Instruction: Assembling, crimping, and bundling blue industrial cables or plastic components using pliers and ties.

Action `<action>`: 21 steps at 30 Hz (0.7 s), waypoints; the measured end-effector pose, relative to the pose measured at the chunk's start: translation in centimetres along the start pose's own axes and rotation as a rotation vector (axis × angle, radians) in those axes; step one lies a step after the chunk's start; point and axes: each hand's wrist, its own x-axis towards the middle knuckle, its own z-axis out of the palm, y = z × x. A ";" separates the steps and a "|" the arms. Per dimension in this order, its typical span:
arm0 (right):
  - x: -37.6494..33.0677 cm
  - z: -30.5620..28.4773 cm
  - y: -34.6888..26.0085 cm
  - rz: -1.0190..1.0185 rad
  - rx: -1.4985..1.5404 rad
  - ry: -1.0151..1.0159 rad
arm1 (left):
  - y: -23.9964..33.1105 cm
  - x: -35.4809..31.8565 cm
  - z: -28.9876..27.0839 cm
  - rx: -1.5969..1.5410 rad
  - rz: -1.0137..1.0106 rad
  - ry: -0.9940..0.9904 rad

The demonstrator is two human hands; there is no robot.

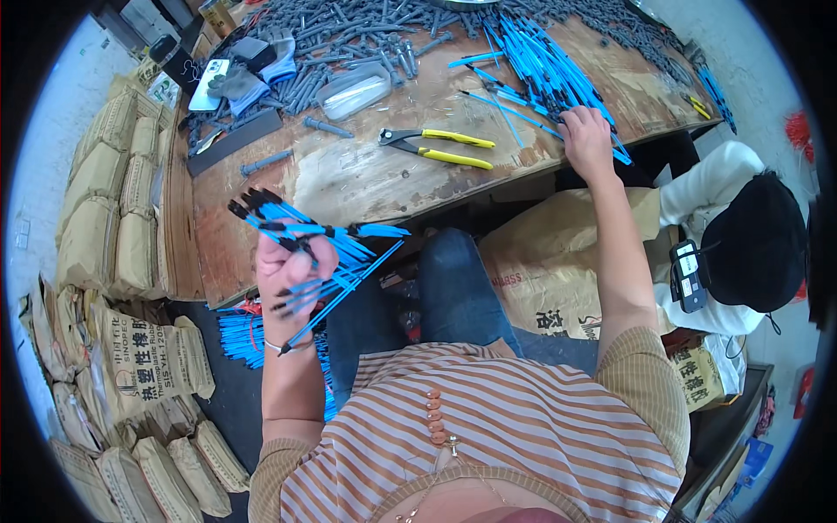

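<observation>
Head view, the only one. Blue pile [549, 70] is on the surface [366, 179], right of centre, stretching from near the far edge almost to the near edge. Long axis slants: far end left, near end right. Most rods run with it; a few strays splay out on its left side.

My right hand [586, 135] is at the pile's near end, just by the near edge, so it's the nearer hand by a lot. Fingers bent down onto the rods, touching. Can't tell if they're pinching any; tips are hidden.

My left hand [292, 261] is well apart, around the near left corner; can't tell its height. It's curled tight around a bunch [353, 251] of similar rods. Most black ends point away and left, blue lengths fan out right, a few cross them toward my wrist. Bunch and pile slant the same general way, pile steeper. From the left hand, the pile lies far and right.

Between the hands: cutter [449, 148] flat on the surface, head left, yellow handles apart and aimed right. Touching neither hand. Grey bolts [370, 35] heap toward the far edge.
</observation>
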 end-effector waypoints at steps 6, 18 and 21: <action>4.1 -4.3 -5.7 0.021 0.111 0.289 | -0.5 0.4 -0.6 -0.175 -0.177 -0.097; 8.8 -23.8 -14.0 -0.329 0.286 0.416 | -2.4 3.4 -2.7 -0.298 -0.356 0.065; 5.8 -21.4 -16.4 -0.248 1.085 -0.215 | -2.7 3.7 -2.2 -0.411 -0.349 0.065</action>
